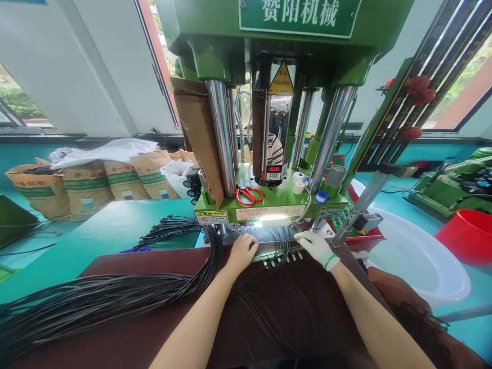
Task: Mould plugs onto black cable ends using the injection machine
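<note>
A metal mould plate lies at the front of a green moulding press, with black cables laid across it and small metal ends along its front edge. My bare left hand is at the plate's left end, fingers bent and thumb close to them. At the right end is my right hand in a white glove, its fingers held together beside the plate. Whatever is between the fingertips of either hand is hidden. Under the upper press block, a bright light shines onto the metal bed.
Red-handled scissors lie on the press ledge near a blue-and-white tape roll. A long bundle of black cables runs over the brown table cover at left. Paper sacks stand behind; a white tub and red bucket are right.
</note>
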Demonstrator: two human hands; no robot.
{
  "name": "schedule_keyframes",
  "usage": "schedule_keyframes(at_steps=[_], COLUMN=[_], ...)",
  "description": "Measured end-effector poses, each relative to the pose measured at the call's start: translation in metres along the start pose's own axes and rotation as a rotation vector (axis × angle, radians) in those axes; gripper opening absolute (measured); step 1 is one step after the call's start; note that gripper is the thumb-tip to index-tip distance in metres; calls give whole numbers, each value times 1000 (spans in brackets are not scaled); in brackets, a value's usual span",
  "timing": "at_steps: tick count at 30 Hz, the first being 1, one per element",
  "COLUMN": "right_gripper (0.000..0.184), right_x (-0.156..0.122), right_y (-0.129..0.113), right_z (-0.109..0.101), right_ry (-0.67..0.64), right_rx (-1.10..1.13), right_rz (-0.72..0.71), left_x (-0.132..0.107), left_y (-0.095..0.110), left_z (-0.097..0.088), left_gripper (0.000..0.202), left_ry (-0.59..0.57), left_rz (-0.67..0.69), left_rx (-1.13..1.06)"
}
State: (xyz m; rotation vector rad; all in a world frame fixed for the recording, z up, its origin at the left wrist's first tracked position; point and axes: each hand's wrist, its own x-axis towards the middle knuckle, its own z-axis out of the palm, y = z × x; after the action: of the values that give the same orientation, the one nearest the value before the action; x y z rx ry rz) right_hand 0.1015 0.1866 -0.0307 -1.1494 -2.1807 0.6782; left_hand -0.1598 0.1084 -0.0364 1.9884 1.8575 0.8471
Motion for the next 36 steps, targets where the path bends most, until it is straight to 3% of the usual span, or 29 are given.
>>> schedule_keyframes(at_steps=[28, 32, 36], right_gripper=[24, 28, 28], right_x=[-1, 15, 60], right_y=[-3, -18, -33], right_z=[-3, -8, -5], right_ry=[-10, 77, 135], right_rx=[-36, -92, -198], right_rz=[-37, -40, -16], left_x=[-1, -1, 0], left_y=[-2, 0, 1], left_z=[-1, -1, 0], left_gripper=[13, 12, 12], left_ry=[1, -1, -7], left_rz=[5, -3, -17], left_rx=[-13, -12, -10])
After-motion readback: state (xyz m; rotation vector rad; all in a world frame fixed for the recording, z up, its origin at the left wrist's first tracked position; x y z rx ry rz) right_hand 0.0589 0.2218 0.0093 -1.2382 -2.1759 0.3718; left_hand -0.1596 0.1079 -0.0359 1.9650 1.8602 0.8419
